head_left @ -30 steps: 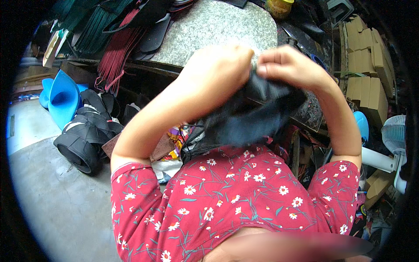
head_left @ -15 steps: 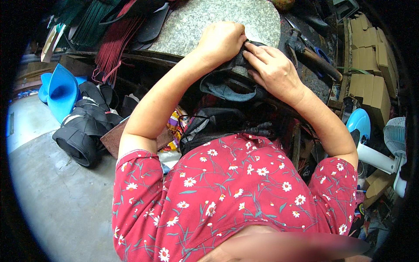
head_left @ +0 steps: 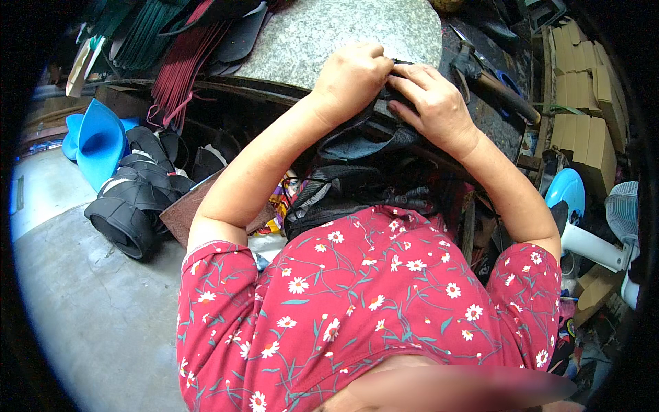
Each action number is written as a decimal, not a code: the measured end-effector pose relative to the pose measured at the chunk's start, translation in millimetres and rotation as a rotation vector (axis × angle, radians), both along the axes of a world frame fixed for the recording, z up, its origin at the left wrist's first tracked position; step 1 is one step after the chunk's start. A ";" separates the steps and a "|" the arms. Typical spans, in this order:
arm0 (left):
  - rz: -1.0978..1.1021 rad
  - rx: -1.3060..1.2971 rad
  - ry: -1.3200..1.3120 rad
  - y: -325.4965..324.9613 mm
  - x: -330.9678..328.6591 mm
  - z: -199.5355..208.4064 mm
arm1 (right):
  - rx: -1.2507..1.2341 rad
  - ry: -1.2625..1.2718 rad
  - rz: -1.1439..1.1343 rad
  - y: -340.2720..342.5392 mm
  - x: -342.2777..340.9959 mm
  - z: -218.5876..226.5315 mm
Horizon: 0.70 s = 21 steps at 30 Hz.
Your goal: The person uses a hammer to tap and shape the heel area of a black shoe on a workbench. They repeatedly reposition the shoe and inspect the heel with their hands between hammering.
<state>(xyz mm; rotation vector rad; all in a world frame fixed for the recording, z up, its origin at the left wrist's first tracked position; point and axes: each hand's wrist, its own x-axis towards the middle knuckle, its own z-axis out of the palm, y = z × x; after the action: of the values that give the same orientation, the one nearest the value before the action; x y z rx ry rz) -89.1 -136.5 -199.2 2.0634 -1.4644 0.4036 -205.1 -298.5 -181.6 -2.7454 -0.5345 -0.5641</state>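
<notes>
Both of my hands are at the near edge of a grey speckled stone slab (head_left: 336,41), working on a black shoe upper (head_left: 367,143). Its curved, open edge hangs down toward me. My left hand (head_left: 353,79) is closed, pinching the upper's top edge between thumb and fingers. Right beside it, my right hand (head_left: 434,106) has its fingers bent over the same edge, the fingertips nearly meeting the left ones. The hands hide most of the upper's far side, and whatever lies right between the fingertips is too small to make out.
A hammer (head_left: 504,96) and blue-handled scissors (head_left: 509,81) lie right of the slab. Dark red strips (head_left: 182,75) hang at the left, above blue foam pieces (head_left: 99,144) and piled black shoe uppers (head_left: 123,216). Stacked tan cardboard pieces (head_left: 580,141) and a fan (head_left: 621,213) stand at the right.
My left hand has come slightly nearer and turned, and my right fingers have curled in closer to it. The shoe upper has shifted and tilted a little, its opening looking flatter.
</notes>
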 end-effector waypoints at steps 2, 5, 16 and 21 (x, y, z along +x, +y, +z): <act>-0.024 0.001 -0.010 -0.4 1.6 -4.7 | 0.077 0.013 0.005 -4.5 1.9 -1.4; -0.001 0.011 0.148 0.6 6.4 -4.1 | 0.221 0.006 0.000 -6.8 2.5 1.8; -0.003 -0.060 0.506 11.1 6.4 61.4 | 0.536 0.042 -0.145 -21.1 18.7 38.8; -0.182 0.188 0.141 48.7 -21.4 111.4 | 1.075 1.351 0.197 -23.3 2.5 80.0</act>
<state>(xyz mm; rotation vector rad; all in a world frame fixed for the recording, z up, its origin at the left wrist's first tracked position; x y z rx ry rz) -110.5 -87.8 -87.8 2.0315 -1.6393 0.0488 -202.7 -321.8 -101.7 -1.4583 -0.0553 0.8207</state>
